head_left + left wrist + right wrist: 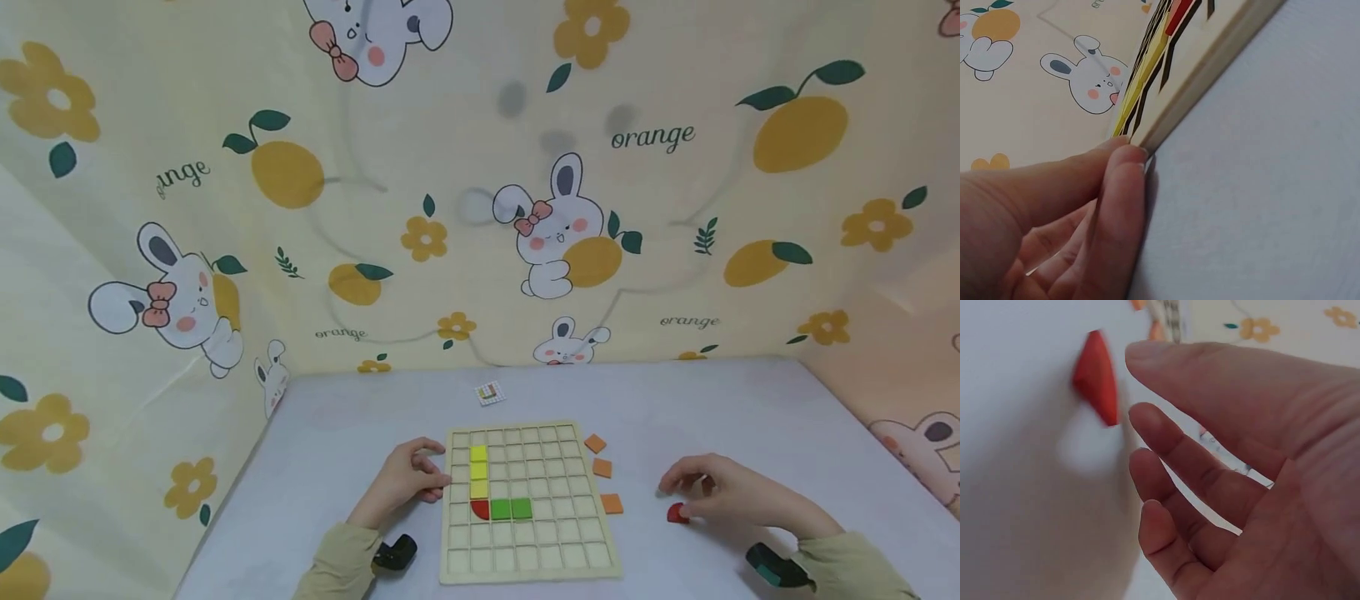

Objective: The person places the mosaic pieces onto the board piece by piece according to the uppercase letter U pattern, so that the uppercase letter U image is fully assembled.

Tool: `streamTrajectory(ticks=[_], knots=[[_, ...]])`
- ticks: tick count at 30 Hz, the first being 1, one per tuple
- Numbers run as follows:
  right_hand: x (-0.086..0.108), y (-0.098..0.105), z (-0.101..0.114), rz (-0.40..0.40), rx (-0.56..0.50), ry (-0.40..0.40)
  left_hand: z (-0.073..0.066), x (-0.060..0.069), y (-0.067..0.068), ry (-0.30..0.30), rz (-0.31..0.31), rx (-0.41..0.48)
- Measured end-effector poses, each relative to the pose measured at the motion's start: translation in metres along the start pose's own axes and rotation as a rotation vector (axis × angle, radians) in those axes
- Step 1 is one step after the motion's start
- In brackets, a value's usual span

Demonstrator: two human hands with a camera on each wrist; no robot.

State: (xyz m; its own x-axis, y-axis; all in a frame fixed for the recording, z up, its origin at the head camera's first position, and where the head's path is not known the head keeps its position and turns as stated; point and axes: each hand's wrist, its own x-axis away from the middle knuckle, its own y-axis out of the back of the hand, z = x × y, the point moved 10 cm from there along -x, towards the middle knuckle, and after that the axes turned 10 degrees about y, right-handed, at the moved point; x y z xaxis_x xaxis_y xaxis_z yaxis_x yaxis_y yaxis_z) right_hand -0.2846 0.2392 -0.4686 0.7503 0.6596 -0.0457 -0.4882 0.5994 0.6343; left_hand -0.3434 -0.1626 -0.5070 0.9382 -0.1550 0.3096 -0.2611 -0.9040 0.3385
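Note:
A square-celled wooden board [567,533] lies on the white table, carrying three yellow squares [478,471], a red quarter-round piece [480,509] and two green squares [511,508]. At the board's left edge, my left hand [408,477] touches the rim with thumb and fingertips; the left wrist view shows these fingers [1127,181] against the board's side [1191,87]. Over a loose red piece [678,513], right of the board, hovers my right hand [731,492]. In the right wrist view a gap separates the thumb of this hand [1210,450] from the red piece [1096,378].
Three loose orange squares [612,503] lie in a column just beside the board's right edge. A small card [490,393] with a coloured grid pattern lies behind the board. Patterned cloth [420,167] hangs at the back and sides.

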Motion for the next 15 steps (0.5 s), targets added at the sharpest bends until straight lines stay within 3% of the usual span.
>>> streamTrajectory(ticks=[7,15], knots=[[0.0051,-0.006,-0.0012,0.032,0.005,0.067,0.0001,0.0019,-0.0006,0.015,-0.003,-0.013],[0.0009,-0.0106,0.0005,0.064,0.006,0.057,0.0011,0.0017,0.0012,0.01,-0.018,0.003]])
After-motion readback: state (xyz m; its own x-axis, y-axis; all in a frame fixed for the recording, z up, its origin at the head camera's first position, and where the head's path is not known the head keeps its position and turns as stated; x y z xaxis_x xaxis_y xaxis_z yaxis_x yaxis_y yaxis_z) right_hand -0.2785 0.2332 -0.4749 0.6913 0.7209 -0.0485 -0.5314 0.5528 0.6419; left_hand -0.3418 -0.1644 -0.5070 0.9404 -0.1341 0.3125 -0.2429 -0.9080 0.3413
